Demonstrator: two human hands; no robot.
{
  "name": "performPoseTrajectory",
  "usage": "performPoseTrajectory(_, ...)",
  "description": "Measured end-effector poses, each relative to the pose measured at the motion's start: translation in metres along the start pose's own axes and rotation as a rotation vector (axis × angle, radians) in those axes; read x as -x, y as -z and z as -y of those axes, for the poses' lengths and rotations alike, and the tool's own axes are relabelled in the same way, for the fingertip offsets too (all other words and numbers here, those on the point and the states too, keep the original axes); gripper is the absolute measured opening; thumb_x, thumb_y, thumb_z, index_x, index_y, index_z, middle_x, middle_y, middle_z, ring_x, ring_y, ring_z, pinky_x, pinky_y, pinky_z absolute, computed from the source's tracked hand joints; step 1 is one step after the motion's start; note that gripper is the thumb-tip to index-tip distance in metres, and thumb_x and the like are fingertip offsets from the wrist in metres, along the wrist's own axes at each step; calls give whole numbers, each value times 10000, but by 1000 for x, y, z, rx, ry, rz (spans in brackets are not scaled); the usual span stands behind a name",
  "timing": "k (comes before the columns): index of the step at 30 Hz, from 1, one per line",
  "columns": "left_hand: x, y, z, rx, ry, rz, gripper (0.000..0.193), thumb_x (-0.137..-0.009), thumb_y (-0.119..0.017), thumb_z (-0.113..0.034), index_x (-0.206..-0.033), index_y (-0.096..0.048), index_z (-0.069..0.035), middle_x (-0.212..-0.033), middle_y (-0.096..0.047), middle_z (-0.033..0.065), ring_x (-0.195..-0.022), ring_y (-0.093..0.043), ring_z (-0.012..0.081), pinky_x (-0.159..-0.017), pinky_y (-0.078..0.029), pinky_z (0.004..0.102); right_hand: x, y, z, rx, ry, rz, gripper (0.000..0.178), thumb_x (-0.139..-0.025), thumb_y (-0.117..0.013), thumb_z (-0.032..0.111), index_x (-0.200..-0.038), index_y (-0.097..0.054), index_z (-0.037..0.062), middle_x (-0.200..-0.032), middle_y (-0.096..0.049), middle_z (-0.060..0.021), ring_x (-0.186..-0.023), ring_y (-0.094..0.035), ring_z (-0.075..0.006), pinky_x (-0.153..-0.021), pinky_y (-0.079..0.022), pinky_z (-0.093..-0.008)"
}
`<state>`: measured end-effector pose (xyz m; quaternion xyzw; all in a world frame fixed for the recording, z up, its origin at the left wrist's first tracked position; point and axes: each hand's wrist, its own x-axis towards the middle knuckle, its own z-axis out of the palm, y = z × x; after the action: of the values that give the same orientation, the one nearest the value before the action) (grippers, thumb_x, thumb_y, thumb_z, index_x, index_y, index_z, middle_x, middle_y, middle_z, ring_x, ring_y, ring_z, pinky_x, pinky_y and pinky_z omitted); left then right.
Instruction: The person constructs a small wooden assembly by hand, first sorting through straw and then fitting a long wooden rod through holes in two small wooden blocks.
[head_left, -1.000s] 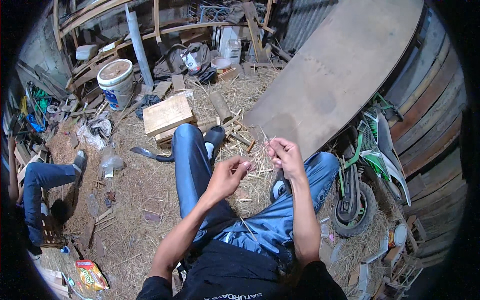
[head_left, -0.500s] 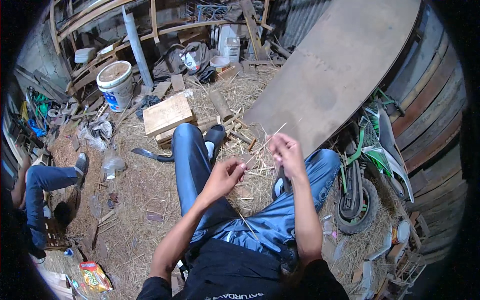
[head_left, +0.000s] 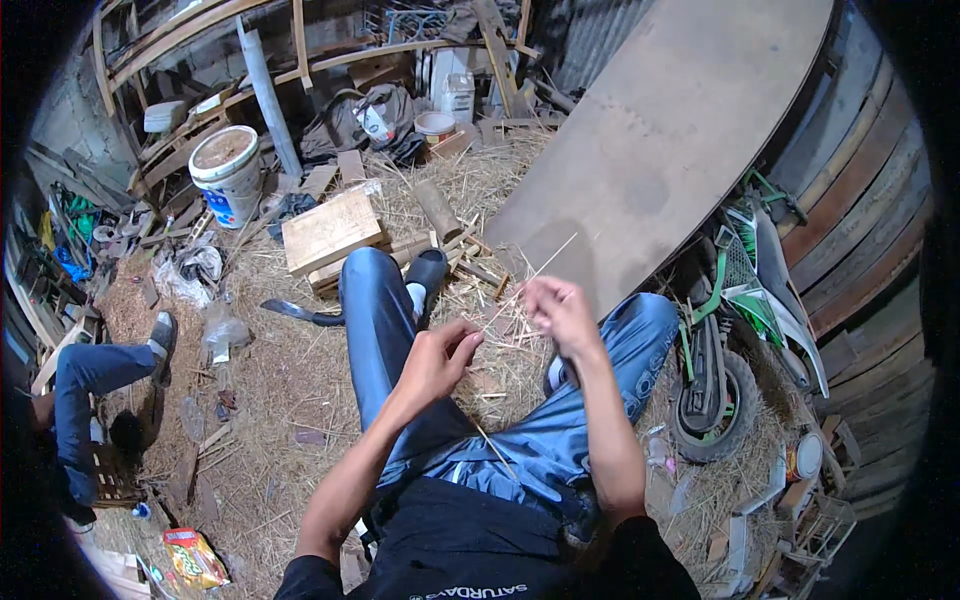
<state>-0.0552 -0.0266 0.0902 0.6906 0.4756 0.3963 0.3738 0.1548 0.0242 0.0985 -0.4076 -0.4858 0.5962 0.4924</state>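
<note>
My left hand (head_left: 440, 360) is closed, thumb and forefinger pinched on the lower end of a thin pale wooden strip (head_left: 556, 256). The strip slants up and to the right, past the fingers of my right hand (head_left: 558, 316). My right hand is curled, its fingertips close to the strip; what lies inside them is hidden. Both hands hover between my spread knees. Another thin strip (head_left: 494, 450) lies across my lap. Below the hands, loose slivers (head_left: 490, 285) litter the ground beside a wooden block (head_left: 332, 234).
A large brown board (head_left: 660, 140) leans at the right, beside a green and white motorbike (head_left: 740, 290). A dark curved blade (head_left: 300, 312) lies left of my knee. Farther left are a white bucket (head_left: 226, 180) and another person's leg (head_left: 110, 370).
My right hand has moved slightly down and left, its fingers curling inward. My left hand has shifted a little left and its wrist has turned. The strip remains between them.
</note>
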Motion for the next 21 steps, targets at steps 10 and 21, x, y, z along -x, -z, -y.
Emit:
performPoseTrajectory(10, -2, -1, 5, -461, -428, -166, 202, -699, -651, -56, -895, -614, -85, -706, -623, 96, -632, -556, 277, -671, -401, 342, 6, -5, 3, 84, 9, 39, 175, -940, -527, 161, -962, -598, 3, -634, -509, 16, -443, -366, -14, -366, -252, -161)
performPoseTrajectory(21, -5, -4, 8, -423, -386, -241, 86, -788, -670, -138, -847, -626, -94, -657, -608, 50, -625, -492, 219, -768, -349, 327, 2, -7, 4, 24, 5, 62, 185, -929, -550, 159, -995, -619, 1, -663, -548, 9, -458, -378, -10, -373, -262, -159)
